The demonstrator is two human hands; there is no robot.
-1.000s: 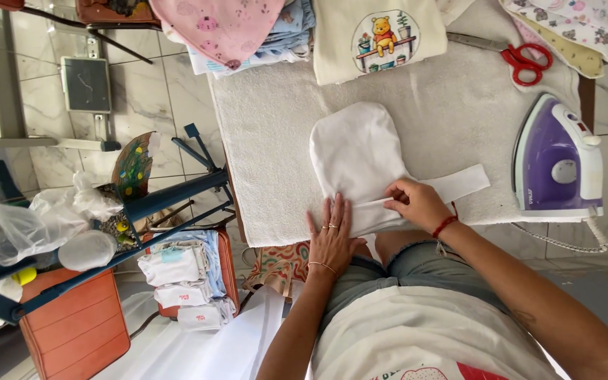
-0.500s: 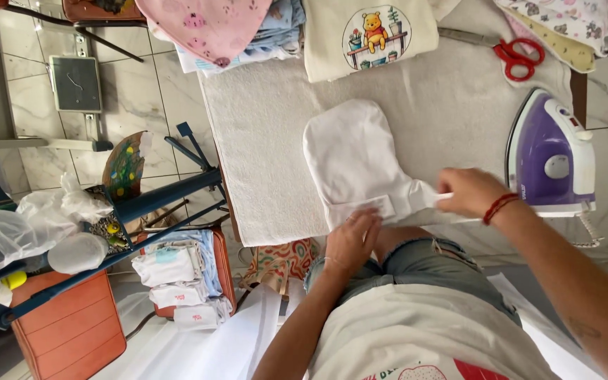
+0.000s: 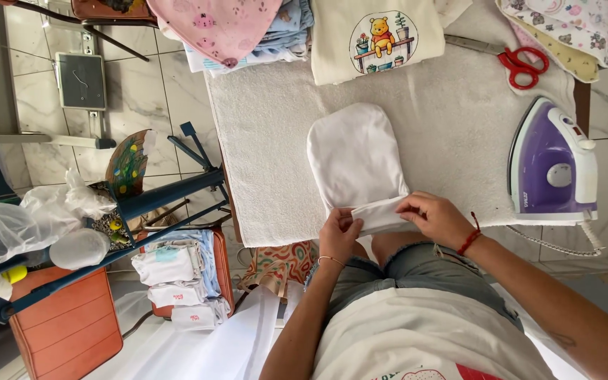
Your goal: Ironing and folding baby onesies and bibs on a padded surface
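Note:
A small white cloth piece (image 3: pixel 355 158) with a rounded far end lies on the white towel-covered ironing surface (image 3: pixel 276 141). Its near end is folded over into a narrow white band (image 3: pixel 381 213) at the surface's front edge. My left hand (image 3: pixel 339 233) pinches the band's left end. My right hand (image 3: pixel 436 218), with a red string at the wrist, pinches its right end. Both hands hold the same fold, close together above my lap.
A purple and white iron (image 3: pixel 550 165) stands at the right with its cord trailing. Red-handled scissors (image 3: pixel 522 67) lie far right. Folded clothes with a cartoon bear print (image 3: pixel 378 39) and pink fabric (image 3: pixel 219 24) sit at the far edge. An orange crate (image 3: pixel 65 331) with folded laundry (image 3: pixel 177 274) is left.
My right hand has come back left from beside the iron to the cloth's near end. The loose strip that stuck out to the right is now folded in between both hands.

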